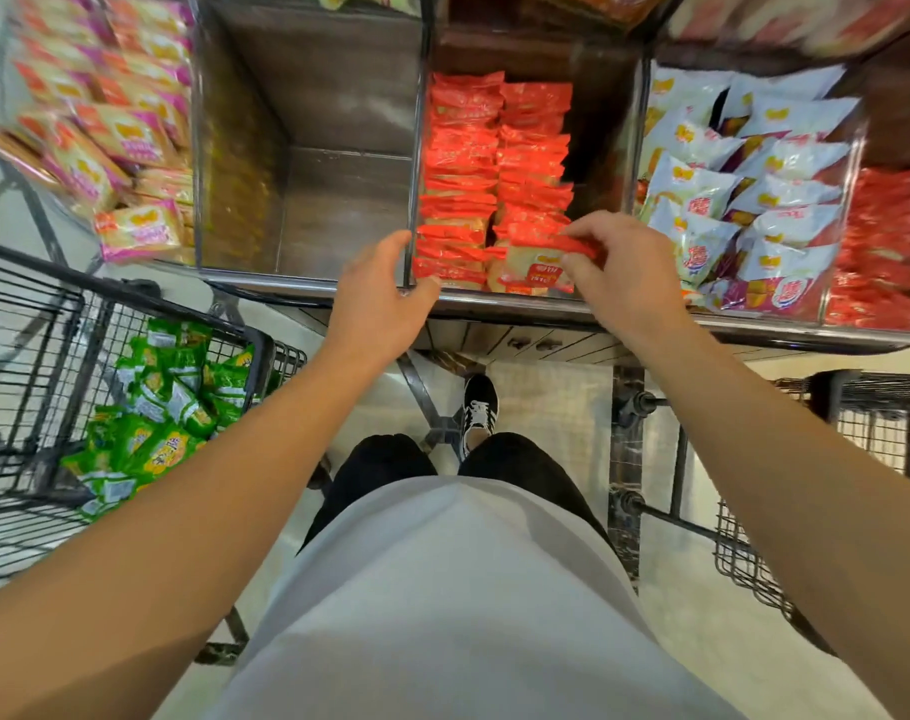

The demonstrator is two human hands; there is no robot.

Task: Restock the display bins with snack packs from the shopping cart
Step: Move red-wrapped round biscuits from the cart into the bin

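A row of clear display bins runs across the top. The middle bin is packed with two rows of red snack packs. My right hand pinches a red snack pack at the front of that bin. My left hand hangs over the divider and front rim between the empty bin and the red-pack bin, fingers relaxed, holding nothing. Lower left, the black wire shopping cart holds green snack packs.
A bin of pink-and-yellow packs stands at the left, and a bin of white packs at the right with more red packs beyond. A second wire cart is at the right. My legs and shoe are below the shelf.
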